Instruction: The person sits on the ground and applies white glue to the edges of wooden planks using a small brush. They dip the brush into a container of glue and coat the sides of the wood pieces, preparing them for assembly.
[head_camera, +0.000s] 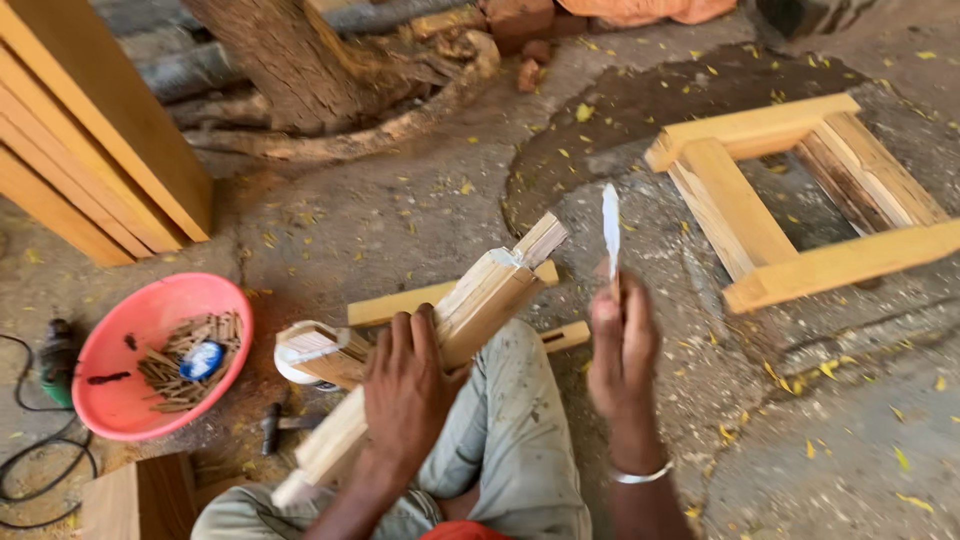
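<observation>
L hand (405, 385) grips tenoned rail (450, 335) braced on knee; R hand (622, 345) pinches glue-coated stick (610, 235), tip up, clear of joint.

The wood piece (450, 330) is pale yellow with a light brown grain, and the glue stick (610, 232) is white. The bowl (130, 345) is pink and holds brown pegs (185, 362) and a small blue and white lid (201, 360). The trousers (515, 430) are grey-green with dark spots, the frame (790, 200) is light yellow, and the bracelet (640, 476) is silver.
</observation>
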